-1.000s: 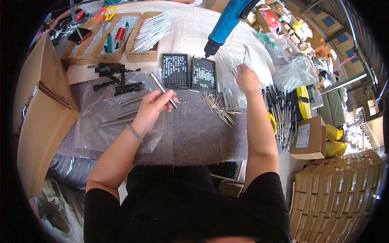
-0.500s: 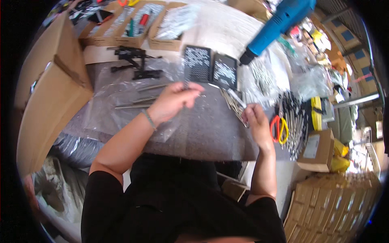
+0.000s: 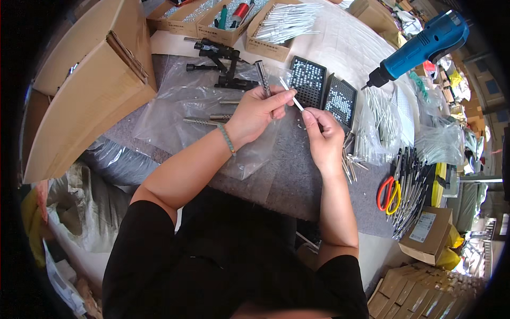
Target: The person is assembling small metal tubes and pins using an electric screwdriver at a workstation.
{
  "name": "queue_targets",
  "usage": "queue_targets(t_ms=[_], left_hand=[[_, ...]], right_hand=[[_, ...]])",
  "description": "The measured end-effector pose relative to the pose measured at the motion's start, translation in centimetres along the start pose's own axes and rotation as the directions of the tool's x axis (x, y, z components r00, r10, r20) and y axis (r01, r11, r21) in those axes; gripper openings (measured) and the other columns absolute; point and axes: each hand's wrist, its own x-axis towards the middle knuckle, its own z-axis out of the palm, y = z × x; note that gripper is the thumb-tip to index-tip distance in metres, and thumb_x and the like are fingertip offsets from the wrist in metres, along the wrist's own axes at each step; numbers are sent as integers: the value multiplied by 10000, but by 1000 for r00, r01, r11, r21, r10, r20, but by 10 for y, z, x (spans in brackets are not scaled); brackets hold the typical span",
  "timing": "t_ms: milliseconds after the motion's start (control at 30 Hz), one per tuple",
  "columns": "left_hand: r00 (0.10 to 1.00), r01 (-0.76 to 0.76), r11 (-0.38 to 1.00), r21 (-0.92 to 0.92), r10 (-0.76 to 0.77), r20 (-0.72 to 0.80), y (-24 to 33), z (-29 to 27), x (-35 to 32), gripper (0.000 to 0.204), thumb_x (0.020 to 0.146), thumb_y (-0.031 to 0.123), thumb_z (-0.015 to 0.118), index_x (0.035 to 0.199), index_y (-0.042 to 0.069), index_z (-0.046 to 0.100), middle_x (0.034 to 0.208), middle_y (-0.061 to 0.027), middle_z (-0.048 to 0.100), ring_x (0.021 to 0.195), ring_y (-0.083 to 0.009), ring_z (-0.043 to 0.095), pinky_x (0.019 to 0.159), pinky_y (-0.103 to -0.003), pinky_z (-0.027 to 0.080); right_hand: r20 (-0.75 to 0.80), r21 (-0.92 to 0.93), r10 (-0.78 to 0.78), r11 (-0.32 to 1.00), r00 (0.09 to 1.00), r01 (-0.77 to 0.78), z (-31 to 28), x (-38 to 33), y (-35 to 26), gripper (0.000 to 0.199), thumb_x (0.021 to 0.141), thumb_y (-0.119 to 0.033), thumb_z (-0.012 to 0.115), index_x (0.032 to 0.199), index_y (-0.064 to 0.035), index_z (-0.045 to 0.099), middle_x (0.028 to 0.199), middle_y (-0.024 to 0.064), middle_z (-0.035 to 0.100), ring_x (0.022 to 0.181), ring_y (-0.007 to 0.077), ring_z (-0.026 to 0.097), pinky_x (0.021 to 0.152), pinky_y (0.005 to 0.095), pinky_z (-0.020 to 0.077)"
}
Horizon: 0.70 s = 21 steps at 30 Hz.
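Note:
My left hand is closed round a slim metal tube with holes along its side, which sticks up past the fingers. Thumb and fingertip of that hand also meet a thin white rod. The rod's lower end is pinched by my right hand, so it slants between both hands. Just beyond the hands lie two black perforated trays dotted with small shiny pieces. More metal tubes rest on clear plastic sheeting to the left of my left hand.
A blue power screwdriver hangs at the upper right. Scissors with red and yellow handles lie beside dark metal rods. Bagged white rods are at right. Black clamp-like parts, open cartons and a large cardboard box stand left and behind.
My hands have come closer together, and the white rod now reaches my left fingertips. The metal tube shows upright in my left hand. The whole view has shifted, moving the bench rightward and down.

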Motion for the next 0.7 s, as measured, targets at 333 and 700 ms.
queue_targets(t_ms=[333,700], left_hand=[[998,-9,1000,21,10,-65,2,3,-3,188,853,154,628,964,5,652,770,-1,596,557,-44,412,526,-190,334],[999,-17,999,47,18,-35,2,2,-2,198,866,167,611,991,21,654,766,4,589,563,-46,409,526,-185,333]], right_hand=[[36,309,232,923,972,-232,5,-6,1,144,823,-124,658,917,-18,682,711,6,616,630,35,503,582,175,399],[9,207,200,958,980,-198,-1,-4,1,127,816,-108,660,897,-12,680,687,2,584,596,56,500,561,208,409]])
